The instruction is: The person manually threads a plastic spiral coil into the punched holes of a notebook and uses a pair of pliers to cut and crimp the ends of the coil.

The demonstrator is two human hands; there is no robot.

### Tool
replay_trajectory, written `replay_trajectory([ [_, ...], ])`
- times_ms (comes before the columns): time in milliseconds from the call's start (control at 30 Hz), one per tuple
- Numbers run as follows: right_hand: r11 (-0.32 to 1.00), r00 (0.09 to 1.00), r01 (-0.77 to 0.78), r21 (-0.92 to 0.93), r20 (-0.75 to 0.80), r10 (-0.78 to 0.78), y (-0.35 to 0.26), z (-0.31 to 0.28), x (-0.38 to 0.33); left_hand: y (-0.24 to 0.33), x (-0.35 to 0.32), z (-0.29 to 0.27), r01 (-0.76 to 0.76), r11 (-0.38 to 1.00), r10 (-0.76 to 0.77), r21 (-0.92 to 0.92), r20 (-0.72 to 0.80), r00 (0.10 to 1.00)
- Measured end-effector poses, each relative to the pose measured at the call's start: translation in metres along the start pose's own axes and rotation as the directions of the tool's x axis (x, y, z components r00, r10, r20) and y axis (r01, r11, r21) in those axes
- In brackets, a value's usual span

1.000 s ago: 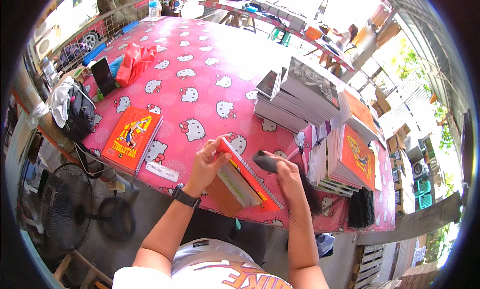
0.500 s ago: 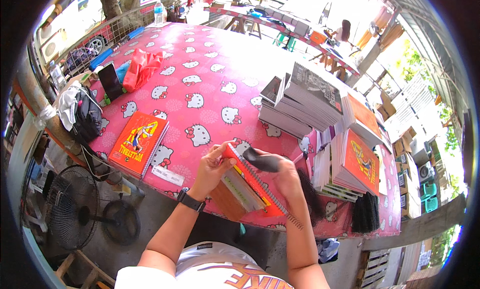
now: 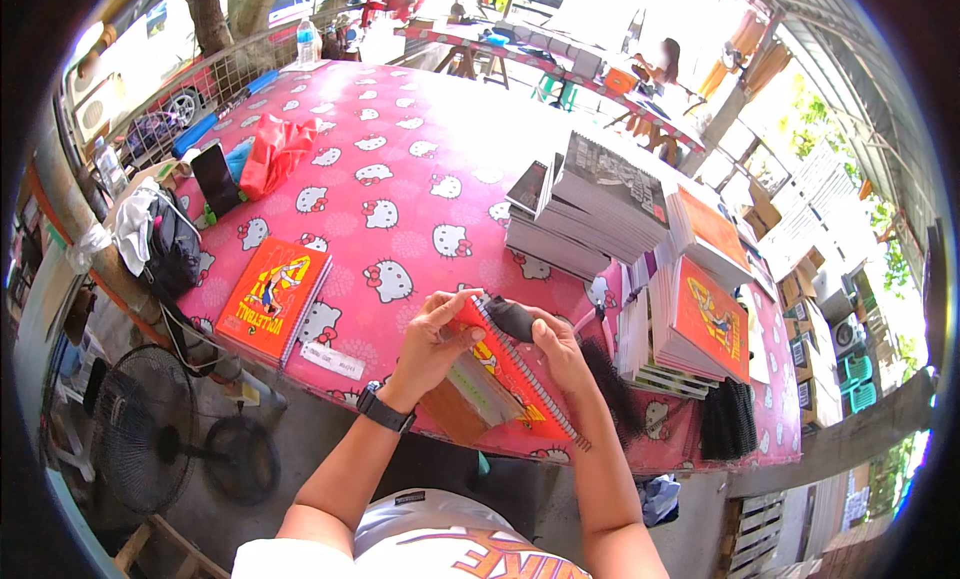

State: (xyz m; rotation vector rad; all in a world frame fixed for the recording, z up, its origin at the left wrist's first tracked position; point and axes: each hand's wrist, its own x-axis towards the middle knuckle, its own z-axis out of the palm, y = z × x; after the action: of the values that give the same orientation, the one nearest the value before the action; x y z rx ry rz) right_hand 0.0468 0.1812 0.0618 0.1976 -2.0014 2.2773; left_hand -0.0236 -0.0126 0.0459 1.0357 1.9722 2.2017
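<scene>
My left hand (image 3: 430,347) pinches the upper corner of an orange-covered notebook (image 3: 515,374), held tilted over the table's front edge. A thin spiral coil (image 3: 537,384) runs along the notebook's right edge, its loose end poking past the lower corner. In my right hand (image 3: 565,357) is a black rounded handheld tool (image 3: 511,319), its tip against the coil's upper end; its exact kind is not clear. A brown board (image 3: 452,411) shows under the notebook's pages. Close to my right forearm lie loose black coils (image 3: 608,387).
A finished orange spiral notebook (image 3: 272,299) lies at left beside a white label strip (image 3: 333,360). Stacks of grey-covered (image 3: 612,189) and orange-covered books (image 3: 705,314) stand at right, near a black coil bundle (image 3: 729,421). A fan (image 3: 150,434) stands below left.
My right hand has shifted slightly left and the black tool sits closer to the coil's top. Less of the coil's loose end sticks out below. The whole view has moved a little.
</scene>
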Motion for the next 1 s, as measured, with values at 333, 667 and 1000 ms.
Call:
replay_trajectory([
  [333,0.719,0.982,0.086,-0.69,-0.063,-0.178,-0.089,0.051,-0.044,0.028,0.005,0.006,-0.164,0.986,0.167,-0.031,0.127,0.978],
  [667,0.611,0.86,0.076,-0.788,-0.258,-0.44,-0.081,0.079,-0.059,0.054,-0.004,0.024,-0.244,0.969,0.247,-0.034,0.148,0.958],
  [1000,0.345,0.859,0.119,-0.931,-0.077,-0.506,-0.08,0.08,-0.057,0.058,-0.007,0.028,-0.269,0.96,0.257,0.075,0.14,0.956],
])
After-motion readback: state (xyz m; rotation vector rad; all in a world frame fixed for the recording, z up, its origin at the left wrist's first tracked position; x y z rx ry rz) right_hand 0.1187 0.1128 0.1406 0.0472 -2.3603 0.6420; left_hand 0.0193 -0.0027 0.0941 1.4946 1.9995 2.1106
